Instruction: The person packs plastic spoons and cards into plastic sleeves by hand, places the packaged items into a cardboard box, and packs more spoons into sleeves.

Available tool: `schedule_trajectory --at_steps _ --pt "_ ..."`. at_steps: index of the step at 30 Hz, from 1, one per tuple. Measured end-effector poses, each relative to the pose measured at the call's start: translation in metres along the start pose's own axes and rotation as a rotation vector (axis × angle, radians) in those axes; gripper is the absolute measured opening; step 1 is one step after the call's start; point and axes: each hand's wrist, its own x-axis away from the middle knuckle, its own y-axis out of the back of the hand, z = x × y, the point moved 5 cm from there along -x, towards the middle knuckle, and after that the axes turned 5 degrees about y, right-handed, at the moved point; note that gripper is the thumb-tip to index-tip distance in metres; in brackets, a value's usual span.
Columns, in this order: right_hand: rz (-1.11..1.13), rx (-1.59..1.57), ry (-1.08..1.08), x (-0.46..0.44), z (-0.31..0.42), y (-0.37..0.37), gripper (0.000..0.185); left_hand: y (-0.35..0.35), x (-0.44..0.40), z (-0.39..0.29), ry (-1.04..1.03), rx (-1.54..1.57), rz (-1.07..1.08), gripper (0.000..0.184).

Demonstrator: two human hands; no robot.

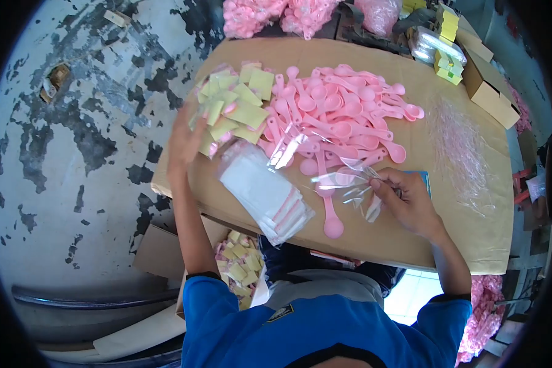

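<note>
My right hand point(405, 196) pinches a clear plastic bag point(354, 178) between thumb and fingers, over the front of the table. Below the bag lies a pink measuring spoon point(332, 218), apart from a large heap of pink spoons point(343, 104). At the left edge of a pile of packed yellow cards point(239, 101), my left hand point(187, 138) is slightly blurred, its thumb apart from the fingers; nothing shows in it. Between my hands is a stack of flat clear bags point(267, 193).
Cardboard point(472, 239) covers the table. Thin plastic strips point(463, 153) lie at the right. Yellow card stacks point(449, 66) and a cardboard box point(487, 86) stand back right. Bags of pink items point(254, 15) sit behind. A box of packed cards point(239, 260) is below the left edge.
</note>
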Motion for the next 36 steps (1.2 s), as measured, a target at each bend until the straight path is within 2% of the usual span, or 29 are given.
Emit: schedule_trajectory --at_steps 1,4,5,7,8,9,11,12,13,14,17,18,20,23,26,28,31,34,36 --pt "-0.026 -0.038 -0.001 0.002 -0.006 -0.001 0.016 -0.011 -0.01 0.01 -0.016 -0.047 0.109 0.053" --pt "-0.06 -0.079 -0.014 0.003 -0.015 0.005 0.017 -0.012 -0.012 -0.005 -0.098 0.099 0.173 0.06" --pt "-0.06 -0.078 -0.032 0.005 -0.017 0.007 0.018 -0.004 -0.008 -0.011 -0.094 0.293 0.048 0.062" --pt "-0.088 -0.136 -0.025 0.005 -0.013 0.009 0.018 0.016 0.028 -0.059 0.078 0.545 -0.036 0.064" --pt "-0.098 -0.165 -0.023 0.004 -0.011 0.009 0.019 0.019 0.052 -0.085 0.074 0.656 0.026 0.061" --pt "-0.084 -0.205 -0.034 0.004 -0.007 0.006 0.019 0.01 0.084 -0.111 0.024 0.788 0.196 0.058" --pt "-0.048 -0.283 -0.062 0.004 -0.001 0.0 0.019 -0.028 0.154 -0.156 -0.08 1.027 0.673 0.055" --pt "-0.024 -0.275 -0.041 0.005 -0.002 -0.007 0.019 -0.045 0.186 -0.173 -0.052 1.139 0.834 0.055" --pt "0.003 -0.267 -0.023 0.007 -0.007 -0.016 0.019 -0.059 0.208 -0.188 0.042 1.268 0.908 0.056" --pt "0.03 -0.259 -0.006 0.009 -0.009 -0.021 0.019 -0.068 0.221 -0.195 0.264 1.413 0.85 0.052" --pt "0.175 0.023 -0.078 0.007 -0.005 -0.03 0.016 -0.077 0.21 -0.177 0.469 1.506 0.475 0.042" --pt "0.148 0.188 0.089 0.007 0.001 -0.032 0.018 -0.069 0.197 -0.169 0.517 1.567 0.354 0.038" --pt "0.086 0.508 0.431 0.009 0.009 -0.042 0.023 -0.054 0.178 -0.154 0.582 1.703 0.135 0.032" --pt "0.096 0.586 0.442 0.009 0.01 -0.039 0.03 -0.047 0.17 -0.14 0.515 1.57 0.018 0.027" --pt "-0.084 0.613 0.26 0.003 0.008 0.012 0.035 -0.049 0.175 -0.14 0.457 1.704 0.017 0.024" --pt "-0.083 0.844 0.148 0.01 -0.001 0.054 0.033 -0.05 0.177 -0.149 0.404 1.716 0.082 0.022" --pt "0.112 0.506 -0.15 0.017 -0.034 0.082 0.025 -0.06 0.18 -0.173 0.414 1.684 0.232 0.023" --pt "0.011 0.278 -0.249 0.013 -0.042 0.084 0.016 -0.08 0.181 -0.198 0.448 1.698 0.323 0.024" --pt "-0.09 0.489 -0.11 0.014 -0.042 0.087 0.014 -0.087 0.179 -0.212 0.529 1.693 0.346 0.021"
